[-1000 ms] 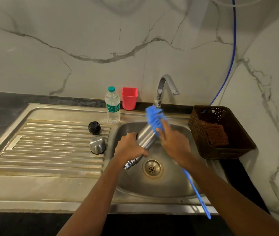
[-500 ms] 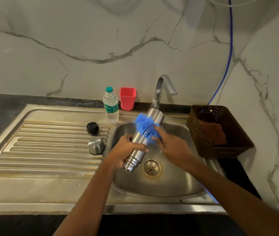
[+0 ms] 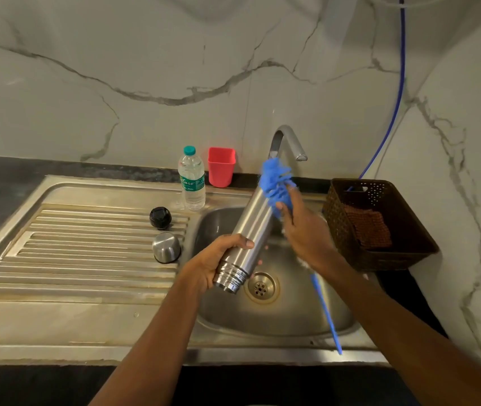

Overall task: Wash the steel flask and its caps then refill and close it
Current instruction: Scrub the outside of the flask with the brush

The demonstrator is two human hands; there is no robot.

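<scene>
Steel cap and black cap stand on drainboard beside sink.

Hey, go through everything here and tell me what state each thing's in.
Steel flask: uncapped, tilted, gripped by left hand.
Blue brush: held by right hand, head against flask.
Black cap: off, on drainboard.
Steel cap: off, on drainboard.
Tap: no water running.
Water bottle: capped, upright.

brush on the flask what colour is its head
The brush has a bright blue head, clearest in the head view against the steel flask.
</scene>
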